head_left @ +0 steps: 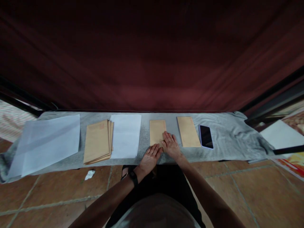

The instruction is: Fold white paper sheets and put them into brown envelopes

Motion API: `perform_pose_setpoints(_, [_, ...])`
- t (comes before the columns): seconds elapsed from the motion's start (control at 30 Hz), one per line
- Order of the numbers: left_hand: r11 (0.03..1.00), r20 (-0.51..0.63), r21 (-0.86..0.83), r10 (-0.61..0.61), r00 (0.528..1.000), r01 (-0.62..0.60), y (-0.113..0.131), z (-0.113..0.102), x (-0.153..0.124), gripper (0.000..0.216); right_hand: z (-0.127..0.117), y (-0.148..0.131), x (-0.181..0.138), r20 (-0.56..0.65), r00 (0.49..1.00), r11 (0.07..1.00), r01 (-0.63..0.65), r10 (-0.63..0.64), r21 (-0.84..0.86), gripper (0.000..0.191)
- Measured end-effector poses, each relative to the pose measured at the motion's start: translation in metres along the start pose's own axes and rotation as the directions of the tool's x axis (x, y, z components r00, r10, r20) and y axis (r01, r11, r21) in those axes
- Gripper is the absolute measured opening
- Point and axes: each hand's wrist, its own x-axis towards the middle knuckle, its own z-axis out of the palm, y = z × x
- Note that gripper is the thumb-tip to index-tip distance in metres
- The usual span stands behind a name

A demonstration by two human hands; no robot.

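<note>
A brown paper envelope (156,129) lies flat on the grey cloth in front of me, its lower part under my hands. My left hand (150,157) rests at its lower left edge, fingers stretched out. Across its lower right part lies my right hand (170,145), fingers extended flat. Neither hand grips anything. Another brown envelope (188,131) sits just to the right, apart from the hands. To the left are a stack of white paper (125,136) and a fanned pile of brown envelopes (97,141).
A narrow cloth-covered surface (228,134) runs across the view. A phone (206,136) lies right of the envelopes. Large white sheets (51,142) cover the left end. Behind stands a dark red panel (152,69). A crumpled white scrap (90,174) lies on the tiled floor (64,186).
</note>
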Motion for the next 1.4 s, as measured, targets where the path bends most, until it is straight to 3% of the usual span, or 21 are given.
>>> perform_pose_setpoints(0.23, [0.999, -0.010, -0.034, -0.005, 1.000, 0.004, -0.001, 0.005, -0.003, 0.050, -0.009, -0.006, -0.040, 0.033, 0.994, 0.993, 0.107, -0.106, -0.039, 0.055])
perform_pose_setpoints(0.43, [0.999, 0.046, -0.032, 0.015, 0.999, -0.013, -0.010, -0.006, -0.001, 0.049, -0.012, -0.011, -0.068, 0.012, 0.985, 0.981, 0.174, -0.173, -0.086, 0.056])
perform_pose_setpoints(0.73, [0.996, 0.110, 0.083, -0.021, 0.994, 0.012, 0.005, -0.011, 0.011, 0.045, -0.015, -0.022, -0.059, 0.008, 0.991, 0.986, 0.137, -0.136, -0.098, 0.054])
perform_pose_setpoints(0.9, [1.000, 0.092, 0.029, -0.004, 0.996, 0.001, 0.001, -0.023, 0.012, 0.038, -0.017, -0.027, -0.050, 0.031, 0.990, 0.986, 0.139, -0.137, -0.088, 0.056])
perform_pose_setpoints(1.03, [0.997, -0.003, -0.072, 0.000, 1.000, 0.000, -0.007, -0.034, 0.005, 0.038, -0.027, -0.028, -0.042, 0.022, 0.992, 0.990, 0.126, -0.125, -0.066, 0.057])
perform_pose_setpoints(1.13, [0.959, -0.218, -0.250, -0.187, 0.958, 0.130, -0.016, -0.041, -0.001, 0.044, -0.047, -0.025, -0.035, -0.058, 0.996, 0.991, 0.075, -0.069, 0.110, 0.058])
perform_pose_setpoints(1.2, [0.847, -0.296, -0.468, -0.420, 0.858, 0.253, -0.021, -0.042, -0.002, 0.055, -0.062, -0.025, -0.030, -0.134, 0.991, 0.940, 0.016, 0.032, 0.342, 0.053])
perform_pose_setpoints(1.27, [0.628, -0.221, -0.716, -0.617, 0.755, 0.304, -0.024, -0.041, 0.001, 0.062, -0.073, -0.028, -0.024, -0.185, 0.953, 0.780, -0.078, 0.242, 0.621, 0.042])
perform_pose_setpoints(1.33, [0.304, -0.009, -0.905, -0.713, 0.701, 0.297, -0.022, -0.037, 0.006, 0.064, -0.076, -0.036, -0.021, -0.143, 0.869, 0.474, -0.116, 0.474, 0.873, 0.035])
perform_pose_setpoints(1.4, [-0.045, 0.226, -0.961, -0.693, 0.685, 0.271, -0.017, -0.034, 0.013, 0.068, -0.071, -0.048, -0.020, -0.002, 0.798, 0.112, -0.082, 0.603, 0.990, 0.033])
